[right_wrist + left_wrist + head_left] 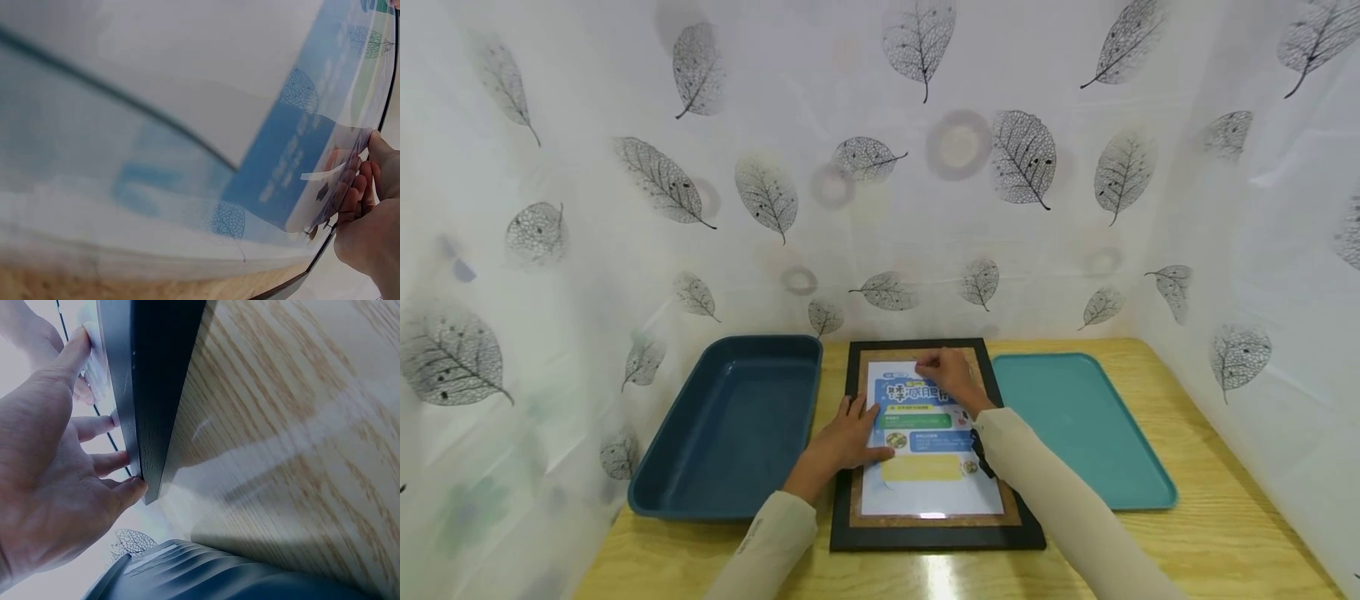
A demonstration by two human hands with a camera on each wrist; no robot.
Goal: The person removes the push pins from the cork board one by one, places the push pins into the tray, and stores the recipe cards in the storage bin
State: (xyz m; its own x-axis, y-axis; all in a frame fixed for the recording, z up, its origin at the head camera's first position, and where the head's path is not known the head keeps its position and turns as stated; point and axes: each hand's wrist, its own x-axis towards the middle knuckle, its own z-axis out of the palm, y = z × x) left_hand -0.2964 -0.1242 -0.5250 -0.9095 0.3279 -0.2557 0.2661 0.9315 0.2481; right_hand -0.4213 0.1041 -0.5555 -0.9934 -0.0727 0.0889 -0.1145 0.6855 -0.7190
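Note:
A printed sheet with a glossy surface lies on a cork board with a black frame. My left hand rests spread on the left side, thumb on the sheet; in the left wrist view, the left hand has fingertips touching the frame. At the sheet's top edge, my right hand has thumb and fingers pinched together. What lies between those fingertips is hidden. In the right wrist view, the right hand meets the glossy sheet; small pin-like objects show nearby.
Left of the board stands a deep dark blue tray. A flat teal tray lies to the right, close to the frame. The wooden table ends against a leaf-patterned curtain behind and at both sides.

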